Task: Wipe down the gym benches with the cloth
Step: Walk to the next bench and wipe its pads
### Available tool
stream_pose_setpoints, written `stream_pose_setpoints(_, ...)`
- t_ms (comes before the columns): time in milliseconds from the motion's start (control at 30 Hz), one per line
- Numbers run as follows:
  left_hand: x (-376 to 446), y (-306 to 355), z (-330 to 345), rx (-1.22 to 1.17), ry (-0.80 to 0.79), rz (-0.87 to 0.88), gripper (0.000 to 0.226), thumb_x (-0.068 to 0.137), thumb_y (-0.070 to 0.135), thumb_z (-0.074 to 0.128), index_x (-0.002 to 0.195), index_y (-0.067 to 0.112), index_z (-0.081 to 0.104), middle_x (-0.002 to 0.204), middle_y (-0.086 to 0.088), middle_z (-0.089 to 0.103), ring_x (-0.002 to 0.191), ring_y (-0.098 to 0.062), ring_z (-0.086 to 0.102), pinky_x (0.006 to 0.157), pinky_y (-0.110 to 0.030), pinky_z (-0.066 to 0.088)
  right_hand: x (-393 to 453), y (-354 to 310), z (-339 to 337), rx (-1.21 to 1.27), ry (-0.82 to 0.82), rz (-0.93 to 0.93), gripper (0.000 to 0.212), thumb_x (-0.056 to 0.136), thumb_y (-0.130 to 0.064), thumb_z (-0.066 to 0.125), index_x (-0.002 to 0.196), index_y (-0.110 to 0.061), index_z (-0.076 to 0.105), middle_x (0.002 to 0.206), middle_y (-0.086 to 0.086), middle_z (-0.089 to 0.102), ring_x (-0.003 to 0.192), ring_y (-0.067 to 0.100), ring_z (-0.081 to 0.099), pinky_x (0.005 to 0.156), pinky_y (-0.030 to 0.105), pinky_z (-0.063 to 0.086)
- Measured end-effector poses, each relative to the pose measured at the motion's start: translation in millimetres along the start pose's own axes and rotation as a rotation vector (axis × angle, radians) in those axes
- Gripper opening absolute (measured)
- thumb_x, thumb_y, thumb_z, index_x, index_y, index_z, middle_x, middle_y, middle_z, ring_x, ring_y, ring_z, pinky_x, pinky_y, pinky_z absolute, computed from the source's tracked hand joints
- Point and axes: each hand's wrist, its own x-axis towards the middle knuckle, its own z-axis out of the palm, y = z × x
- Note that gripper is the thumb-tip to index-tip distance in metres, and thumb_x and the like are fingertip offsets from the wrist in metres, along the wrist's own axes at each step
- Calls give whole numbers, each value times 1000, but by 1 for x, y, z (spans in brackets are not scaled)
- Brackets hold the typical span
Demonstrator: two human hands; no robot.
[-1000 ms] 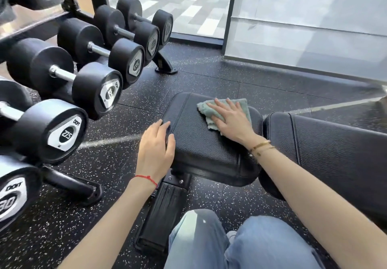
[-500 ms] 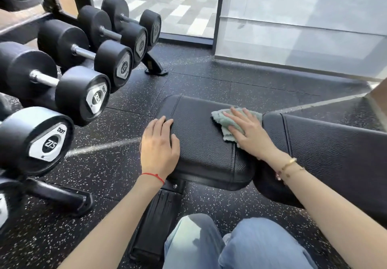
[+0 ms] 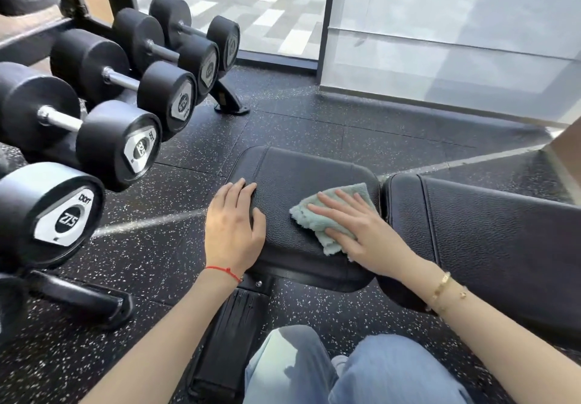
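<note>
- Head view: right hand (image 3: 361, 234) flat, fingers straight, pressing green cloth (image 3: 327, 215) onto bench seat pad (image 3: 298, 180), near its right edge.
- left hand (image 3: 234, 226) flat, resting on pad's left edge.

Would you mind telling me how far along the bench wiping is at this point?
Nothing shows as finished; the leather looks alike everywhere. In hand: the right hand presses the green cloth flat on the seat pad, near its right edge, while the left hand rests on the pad's left edge. Still left, apparently: the long back pad, which the cloth is not on.
</note>
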Motion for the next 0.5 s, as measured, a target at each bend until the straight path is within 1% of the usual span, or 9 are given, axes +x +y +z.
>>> stream_pose_setpoints(100, 0, 2, -1, -8, 3, -9, 50, 93, 29, 36, 132, 5, 58, 138, -13, 56, 132, -32, 44, 113, -46, 35, 39, 35, -9, -2, 83, 187, 44, 101, -33, 42, 144, -40, 36, 156, -10, 28, 148, 19, 12, 121, 40, 4)
stream_pose_setpoints(167, 0, 1, -1, -14, 10, -9, 51, 93, 29, 37, 132, 5, 58, 138, -13, 56, 132, -32, 44, 113, -46, 34, 76, 47, -9, -45, 85, 317, 43, 101, -38, 40, 143, -38, 37, 156, -6, 30, 147, 25, 15, 120, 44, 6)
stream_pose_setpoints(200, 0, 1, -1, -16, 11, -8, 51, 93, 29, 37, 132, 5, 59, 138, -13, 57, 132, -32, 45, 114, -46, 34, 89, 46, -6, -75, 68, 347, 44, 101, -40, 38, 144, -38, 36, 156, -6, 29, 147, 26, 15, 120, 45, 6)
stream_pose_setpoints(233, 0, 1, -1, -15, 11, -8, 51, 93, 29, 37, 131, 5, 59, 138, -13, 57, 132, -32, 45, 114, -45, 33, 97, 41, -2, -99, 51, 339, 45, 101, -43, 36, 145, -38, 34, 156, -7, 28, 147, 26, 14, 120, 46, 4)
stream_pose_setpoints(300, 0, 0, -1, -12, 13, -7, 51, 92, 29, 37, 131, 5, 59, 138, -13, 57, 132, -32, 45, 115, -43, 32, 95, 22, 4, -98, 30, 246, 46, 100, -45, 34, 146, -40, 31, 157, -9, 25, 148, 25, 11, 121, 44, -1)
stream_pose_setpoints(433, -1, -2, -1, -12, 15, -2, 51, 92, 28, 37, 132, 5, 58, 139, -13, 56, 133, -31, 44, 115, -43, 32, 34, -18, 6, -52, -58, -15, 48, 99, -49, 32, 146, -46, 26, 157, -14, 21, 149, 18, 4, 121, 39, -5)
stream_pose_setpoints(500, -1, -1, -2, -21, 10, -1, 50, 93, 27, 38, 133, 5, 57, 140, -12, 55, 134, -29, 42, 116, -41, 30, 0, -26, 3, -44, -105, -106, 47, 100, -47, 33, 146, -47, 25, 158, -18, 17, 149, 12, -1, 121, 35, -7)
